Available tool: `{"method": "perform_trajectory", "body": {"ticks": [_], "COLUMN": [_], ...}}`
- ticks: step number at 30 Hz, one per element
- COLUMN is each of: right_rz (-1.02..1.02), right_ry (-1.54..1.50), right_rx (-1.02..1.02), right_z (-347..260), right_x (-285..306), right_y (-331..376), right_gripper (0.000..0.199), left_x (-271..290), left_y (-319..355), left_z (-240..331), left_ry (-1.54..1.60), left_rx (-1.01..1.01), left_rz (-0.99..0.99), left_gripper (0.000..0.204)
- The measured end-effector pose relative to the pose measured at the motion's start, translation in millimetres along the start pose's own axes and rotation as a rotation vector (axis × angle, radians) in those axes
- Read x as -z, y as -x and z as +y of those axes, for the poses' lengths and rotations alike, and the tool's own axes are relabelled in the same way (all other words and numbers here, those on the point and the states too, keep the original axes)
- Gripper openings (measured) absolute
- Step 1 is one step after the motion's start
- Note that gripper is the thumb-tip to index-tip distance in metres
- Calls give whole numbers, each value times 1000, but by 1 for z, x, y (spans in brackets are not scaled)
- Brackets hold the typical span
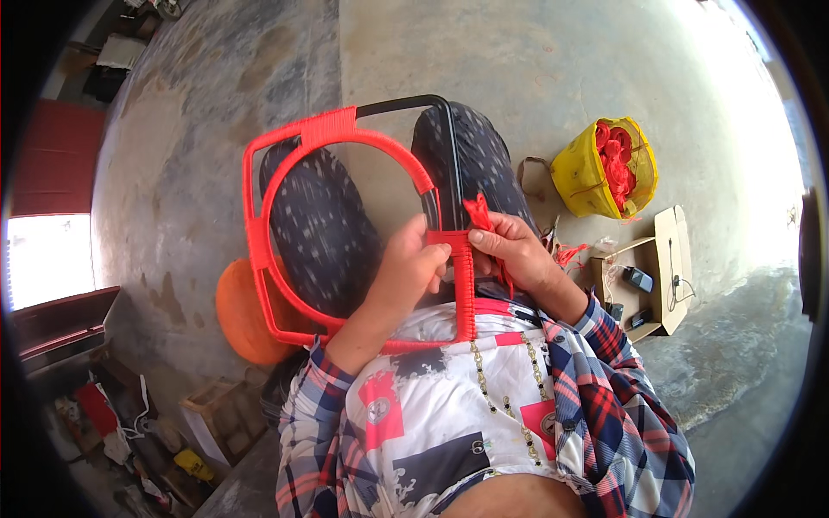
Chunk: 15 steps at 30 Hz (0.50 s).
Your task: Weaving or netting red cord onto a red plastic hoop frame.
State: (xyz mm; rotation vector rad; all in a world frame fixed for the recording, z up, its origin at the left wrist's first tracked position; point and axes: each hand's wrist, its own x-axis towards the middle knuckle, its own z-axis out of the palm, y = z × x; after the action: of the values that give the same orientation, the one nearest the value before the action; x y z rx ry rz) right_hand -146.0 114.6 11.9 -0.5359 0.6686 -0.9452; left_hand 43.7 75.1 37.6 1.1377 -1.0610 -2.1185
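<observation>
Across my lap rests a frame (324, 126), a rounded square outer bar joined to a round inner ring. Most of it is wound in red strip; black metal shows bare along the far right corner and on a short stretch of the ring. My left hand (409, 269) is closed around the ring's right side, its thumb by the wrapped joint. At the outer right bar, my right hand (511, 249) pinches a bundle of red strip (478, 212), its folded end poking up and a tail hanging below. A flat red band (448, 236) spans ring and bar between my hands.
A yellow bucket (577, 180) holding red strip bundles stands on the concrete floor to the right. Nearer is an open cardboard box (670, 259) with small dark devices and a cable. Something orange and rounded (250, 315) sits by my left leg; a wooden box (226, 416) is lower left.
</observation>
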Motion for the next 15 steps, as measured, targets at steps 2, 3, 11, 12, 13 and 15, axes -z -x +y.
{"method": "perform_trajectory", "body": {"ticks": [2,3,11,12,13,15], "right_rz": [62,63,115,112,155,196], "right_ry": [34,37,408,409,490,571], "right_rx": [-33,-33,15,13,11,7], "right_z": [0,-1,2,1,0,1], "right_x": [-3,-5,-2,-4,-8,-10], "right_y": [1,1,0,0,2,2], "right_gripper": [24,24,21,21,20,19], "left_x": [0,0,11,12,13,14], "left_y": [0,1,-5,-6,-5,-6], "left_z": [1,0,-10,-10,-11,-14], "left_ry": [19,39,70,89,89,154], "left_rx": [0,4,33,44,43,24], "left_rz": [11,23,55,73,76,62], "left_gripper": [22,22,24,26,26,29]}}
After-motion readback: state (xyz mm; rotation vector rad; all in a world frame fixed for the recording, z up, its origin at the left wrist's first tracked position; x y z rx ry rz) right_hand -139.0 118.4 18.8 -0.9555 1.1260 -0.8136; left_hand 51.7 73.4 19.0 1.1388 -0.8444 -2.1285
